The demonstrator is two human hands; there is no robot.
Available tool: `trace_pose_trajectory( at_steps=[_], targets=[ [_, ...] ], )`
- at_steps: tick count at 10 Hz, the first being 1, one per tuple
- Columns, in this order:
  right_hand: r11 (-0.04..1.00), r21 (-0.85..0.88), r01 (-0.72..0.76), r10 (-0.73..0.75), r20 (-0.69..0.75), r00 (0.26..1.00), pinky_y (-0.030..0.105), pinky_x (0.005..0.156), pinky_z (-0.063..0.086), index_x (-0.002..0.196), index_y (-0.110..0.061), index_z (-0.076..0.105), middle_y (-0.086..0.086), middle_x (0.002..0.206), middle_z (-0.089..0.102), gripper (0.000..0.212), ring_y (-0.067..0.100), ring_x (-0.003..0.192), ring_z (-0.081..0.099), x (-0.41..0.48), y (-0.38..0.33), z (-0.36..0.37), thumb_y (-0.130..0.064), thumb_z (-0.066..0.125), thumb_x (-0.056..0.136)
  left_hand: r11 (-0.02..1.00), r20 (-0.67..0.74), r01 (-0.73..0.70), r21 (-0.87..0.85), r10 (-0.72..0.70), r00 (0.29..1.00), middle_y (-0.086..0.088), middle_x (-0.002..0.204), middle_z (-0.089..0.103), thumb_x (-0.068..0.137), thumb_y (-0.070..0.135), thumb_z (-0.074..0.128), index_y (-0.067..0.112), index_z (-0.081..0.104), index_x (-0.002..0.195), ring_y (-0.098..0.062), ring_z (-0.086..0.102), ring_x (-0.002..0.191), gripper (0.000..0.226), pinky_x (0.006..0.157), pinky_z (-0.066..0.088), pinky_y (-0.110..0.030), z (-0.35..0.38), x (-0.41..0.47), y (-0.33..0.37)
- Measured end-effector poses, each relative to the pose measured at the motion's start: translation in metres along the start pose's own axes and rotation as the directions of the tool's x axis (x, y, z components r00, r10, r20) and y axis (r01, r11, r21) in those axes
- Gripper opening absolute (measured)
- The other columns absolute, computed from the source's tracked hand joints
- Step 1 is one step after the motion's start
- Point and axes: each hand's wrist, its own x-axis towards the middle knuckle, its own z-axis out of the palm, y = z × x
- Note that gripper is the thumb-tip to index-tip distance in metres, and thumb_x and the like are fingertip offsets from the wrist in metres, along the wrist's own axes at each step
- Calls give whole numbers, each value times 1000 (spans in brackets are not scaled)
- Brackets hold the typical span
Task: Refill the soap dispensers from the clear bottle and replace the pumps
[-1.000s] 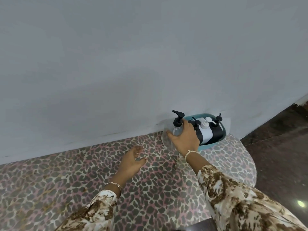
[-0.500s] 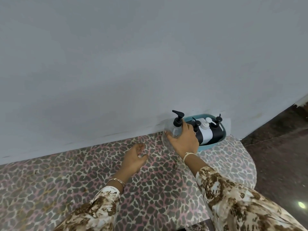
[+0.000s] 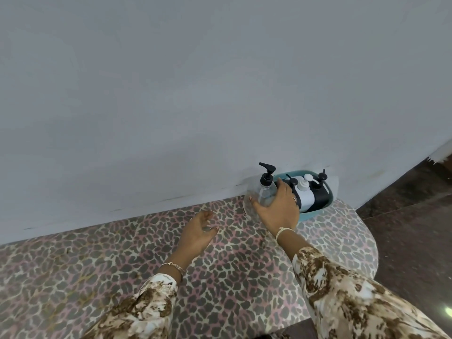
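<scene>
A clear bottle (image 3: 264, 195) with a black pump top stands against the wall at the back of the leopard-print table (image 3: 232, 277). My right hand (image 3: 278, 207) is wrapped around its body from the right. Just right of it, a teal tub (image 3: 315, 214) holds a white dispenser (image 3: 305, 198) and two black dispensers (image 3: 321, 195), all with pumps on. My left hand (image 3: 197, 232) hovers over the table left of the bottle, fingers loosely curled and holding nothing. A clear rounded container (image 3: 248, 201) sits behind the bottle, hard to make out.
A plain grey wall (image 3: 220, 94) rises directly behind the table. The table's rounded right end (image 3: 367, 245) drops off to a dark stone floor (image 3: 415, 228). Patterned sleeves cover both forearms.
My right hand has spread wider around the clear bottle. My left hand has shifted slightly and its fingers have curled a little. The bottle has stayed in place.
</scene>
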Motion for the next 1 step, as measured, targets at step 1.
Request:
trace_pose_trajectory(
  at_steps=[1],
  targets=[
    [1000,-18,5,-7,-97,995,45,102,41,142,-11,33,4,147,40,96,23,136,37,-10,-3,-1,-64,67,69,999,-58,-20,38,22,998,3,138,54,86,23,70,15,46,138,-16,54,122,57,98,45,-28,-8,-10,-2]
  ],
)
